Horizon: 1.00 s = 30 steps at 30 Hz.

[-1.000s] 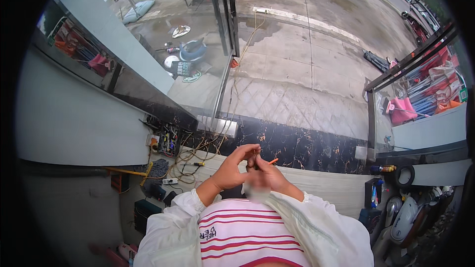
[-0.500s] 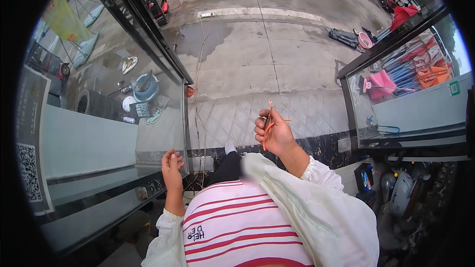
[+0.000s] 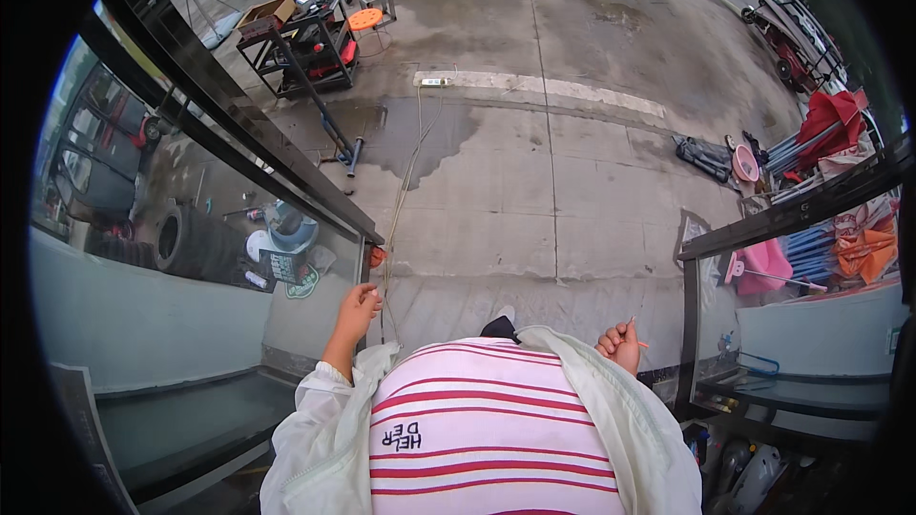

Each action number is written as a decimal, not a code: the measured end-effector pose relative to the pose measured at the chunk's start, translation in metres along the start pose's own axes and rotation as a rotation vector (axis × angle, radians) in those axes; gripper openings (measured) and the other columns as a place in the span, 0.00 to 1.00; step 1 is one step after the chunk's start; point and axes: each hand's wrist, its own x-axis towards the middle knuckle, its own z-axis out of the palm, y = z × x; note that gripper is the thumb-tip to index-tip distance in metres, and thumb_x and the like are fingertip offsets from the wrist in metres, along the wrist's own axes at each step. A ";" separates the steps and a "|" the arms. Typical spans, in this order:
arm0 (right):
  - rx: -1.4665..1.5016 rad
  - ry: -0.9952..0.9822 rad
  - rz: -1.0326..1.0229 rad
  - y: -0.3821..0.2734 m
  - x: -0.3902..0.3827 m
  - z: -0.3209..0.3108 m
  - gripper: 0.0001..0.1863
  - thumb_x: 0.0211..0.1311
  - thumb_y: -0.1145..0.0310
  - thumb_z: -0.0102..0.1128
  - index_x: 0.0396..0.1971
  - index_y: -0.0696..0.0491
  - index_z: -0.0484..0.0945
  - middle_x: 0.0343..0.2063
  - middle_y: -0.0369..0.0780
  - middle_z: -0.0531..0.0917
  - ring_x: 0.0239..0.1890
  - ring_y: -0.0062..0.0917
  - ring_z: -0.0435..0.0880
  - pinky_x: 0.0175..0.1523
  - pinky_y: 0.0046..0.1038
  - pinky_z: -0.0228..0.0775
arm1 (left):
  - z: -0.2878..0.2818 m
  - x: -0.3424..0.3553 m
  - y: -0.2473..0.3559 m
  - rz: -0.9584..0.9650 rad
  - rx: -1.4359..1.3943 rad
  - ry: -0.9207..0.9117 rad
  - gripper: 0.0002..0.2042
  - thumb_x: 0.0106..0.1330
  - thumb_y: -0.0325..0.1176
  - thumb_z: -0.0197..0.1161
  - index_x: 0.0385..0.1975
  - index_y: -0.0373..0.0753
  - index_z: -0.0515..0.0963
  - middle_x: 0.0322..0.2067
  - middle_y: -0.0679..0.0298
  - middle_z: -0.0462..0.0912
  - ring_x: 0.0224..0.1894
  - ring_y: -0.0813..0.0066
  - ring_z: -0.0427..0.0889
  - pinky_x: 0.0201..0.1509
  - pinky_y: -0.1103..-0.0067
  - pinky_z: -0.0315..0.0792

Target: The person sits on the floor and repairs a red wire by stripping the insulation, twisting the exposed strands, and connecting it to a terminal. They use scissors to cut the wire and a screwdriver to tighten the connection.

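Observation:
My left hand [image 3: 359, 307] is raised beside the edge of the left glass door frame [image 3: 370, 262]. Its fingers are loosely bent and partly apart, and nothing shows in them. On the right, my right hand [image 3: 620, 347] is closed around a thin orange item [image 3: 643, 344]. A short orange end sticks out past the fingers, with a slim tip above them; the rest is hidden in the fist. Below both hands is my striped shirt [image 3: 491, 401] under a pale open jacket. One shoe tip [image 3: 506, 312] shows ahead of it.
Glass doors stand at both sides of the doorway. A cable runs over the pavement to a power strip [image 3: 434, 82]. Outside left are a black tool cart [image 3: 301, 48], an orange stool [image 3: 364, 19] and tyres [image 3: 172, 236]. Folded umbrellas [image 3: 811, 253] and a pink basin [image 3: 744, 163] lie right.
My right hand has dropped back and to the right, still around the orange item. My left hand has shifted slightly right. The view has tipped up and forward, showing more pavement and street.

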 end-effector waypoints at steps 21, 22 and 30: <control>-0.153 -0.074 0.102 -0.130 0.587 0.410 0.18 0.69 0.48 0.42 0.23 0.44 0.66 0.14 0.28 0.61 0.14 0.16 0.56 0.19 0.20 0.49 | 0.056 0.532 0.123 -0.265 0.119 0.269 0.17 0.64 0.38 0.56 0.44 0.30 0.75 0.36 0.53 0.82 0.38 0.65 0.81 0.44 0.74 0.72; -0.158 -0.075 0.109 -0.140 0.606 0.422 0.18 0.69 0.48 0.42 0.23 0.44 0.66 0.14 0.28 0.61 0.14 0.16 0.56 0.19 0.20 0.49 | 0.058 0.570 0.157 -0.162 0.151 0.231 0.16 0.65 0.37 0.56 0.46 0.31 0.74 0.36 0.54 0.82 0.39 0.71 0.80 0.44 0.77 0.72; -0.370 0.043 0.000 -0.236 0.839 0.582 0.19 0.68 0.48 0.44 0.22 0.45 0.64 0.14 0.29 0.60 0.14 0.16 0.54 0.19 0.20 0.49 | 0.097 0.771 0.356 0.152 0.036 0.340 0.15 0.66 0.36 0.55 0.47 0.34 0.74 0.38 0.59 0.80 0.40 0.74 0.78 0.46 0.78 0.70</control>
